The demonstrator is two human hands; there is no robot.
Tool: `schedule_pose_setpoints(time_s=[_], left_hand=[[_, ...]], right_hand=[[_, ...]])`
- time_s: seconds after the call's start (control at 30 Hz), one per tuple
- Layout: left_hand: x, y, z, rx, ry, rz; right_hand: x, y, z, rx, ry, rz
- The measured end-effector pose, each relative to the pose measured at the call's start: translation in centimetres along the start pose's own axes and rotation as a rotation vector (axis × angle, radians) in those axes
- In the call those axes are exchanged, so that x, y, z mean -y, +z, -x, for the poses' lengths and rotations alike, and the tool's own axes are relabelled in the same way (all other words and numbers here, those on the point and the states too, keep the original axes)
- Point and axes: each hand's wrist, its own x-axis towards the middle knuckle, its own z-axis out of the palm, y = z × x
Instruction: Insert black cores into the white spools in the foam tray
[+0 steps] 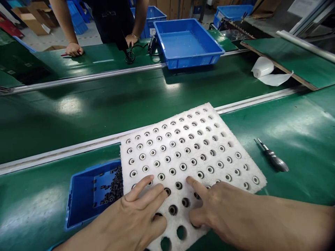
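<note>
You can read no words, numbers or brands here. Across from you, a white label on a blue bin bears dark marks too small to make out. The pale sheet at your upper right is too blurred to read, and so are the small light marks on the dark green surface at your far left.

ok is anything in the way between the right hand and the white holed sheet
Nothing visible: the right hand appears to touch the white holed sheet directly. The screwdriver lies apart, off to the right.
</note>
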Motion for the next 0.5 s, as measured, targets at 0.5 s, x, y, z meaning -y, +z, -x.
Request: schedule_pose_setpoints(time_s=[0.5], left_hand=[[-0.1, 2.9, 2.7, -0.375, -0.121, 0.046]], right_hand=[[3.9, 4.5, 4.2, -0.617, 0.394, -0.037]])
